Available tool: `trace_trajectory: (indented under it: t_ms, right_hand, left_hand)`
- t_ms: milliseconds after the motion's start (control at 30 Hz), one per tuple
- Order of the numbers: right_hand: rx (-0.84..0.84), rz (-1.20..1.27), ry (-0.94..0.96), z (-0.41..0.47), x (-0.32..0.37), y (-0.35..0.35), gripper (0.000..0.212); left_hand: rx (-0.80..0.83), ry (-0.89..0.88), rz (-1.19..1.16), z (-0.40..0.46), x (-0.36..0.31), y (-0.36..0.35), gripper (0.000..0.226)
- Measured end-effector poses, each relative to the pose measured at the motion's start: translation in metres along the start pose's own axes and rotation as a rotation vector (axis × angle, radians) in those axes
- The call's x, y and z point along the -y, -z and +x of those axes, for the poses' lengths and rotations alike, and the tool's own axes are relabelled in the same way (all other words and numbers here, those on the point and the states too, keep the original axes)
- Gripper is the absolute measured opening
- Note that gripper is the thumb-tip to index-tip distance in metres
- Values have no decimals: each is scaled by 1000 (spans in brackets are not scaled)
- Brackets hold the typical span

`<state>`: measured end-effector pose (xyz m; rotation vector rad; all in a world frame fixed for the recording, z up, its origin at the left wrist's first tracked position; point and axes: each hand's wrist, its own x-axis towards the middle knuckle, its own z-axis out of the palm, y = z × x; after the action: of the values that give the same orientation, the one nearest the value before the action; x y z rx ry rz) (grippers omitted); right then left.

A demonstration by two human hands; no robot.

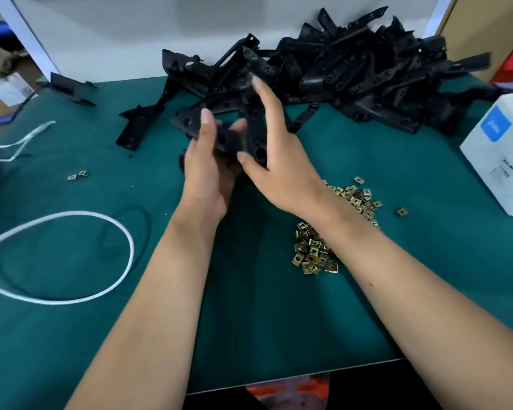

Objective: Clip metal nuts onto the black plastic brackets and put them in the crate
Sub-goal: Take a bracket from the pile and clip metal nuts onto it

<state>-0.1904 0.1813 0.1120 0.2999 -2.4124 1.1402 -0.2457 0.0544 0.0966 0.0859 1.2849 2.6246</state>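
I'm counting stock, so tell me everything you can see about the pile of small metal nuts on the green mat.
The loose heap of small square brass-coloured metal clip nuts lies on the green table mat, to the right of centre, under the person's right forearm, which hides its middle. Each looks like thin folded metal with a hole in its face. They lie jumbled at all angles. One stray nut sits apart to the right, and two more nuts lie far left. Neither hand touches them.

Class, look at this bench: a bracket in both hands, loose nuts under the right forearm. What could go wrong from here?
1. The right forearm lies over the pile of metal nuts; a sweep could scatter them.
2. The white cable loops near the left arm and could snag.
3. The held bracket sits close to the bracket heap; lifting it might drag others along.
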Motion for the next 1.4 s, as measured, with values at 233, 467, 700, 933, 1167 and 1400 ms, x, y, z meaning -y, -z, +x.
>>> trace_trajectory:
  t_ms: [233, 467, 700, 933, 1167, 1400]
  right_hand:
    - [183, -198, -234, -8, -36, 64, 47]
    - [334, -428, -510, -20, -65, 97, 21]
    - [146, -212, -375, -21, -66, 82, 18]
    - [-123, 584, -451, -22, -53, 45, 7]
    - [-9, 744, -399, -26, -38, 33, 18]
    - [8, 679, -333, -28, -27, 17, 14]
  left_hand:
    - [-125, -73, 14, -7, -1, 0, 17]
    - [30, -12, 215, -12, 18, -12, 38]
    - [-125, -244, 300, 6, 14, -2, 36]
    - [-167, -153, 256, -8, 27, -10, 41]
    - [-440, -82, 20, -10, 21, -12, 35]
    - [-612, -266, 189, -6, 27, -17, 28]
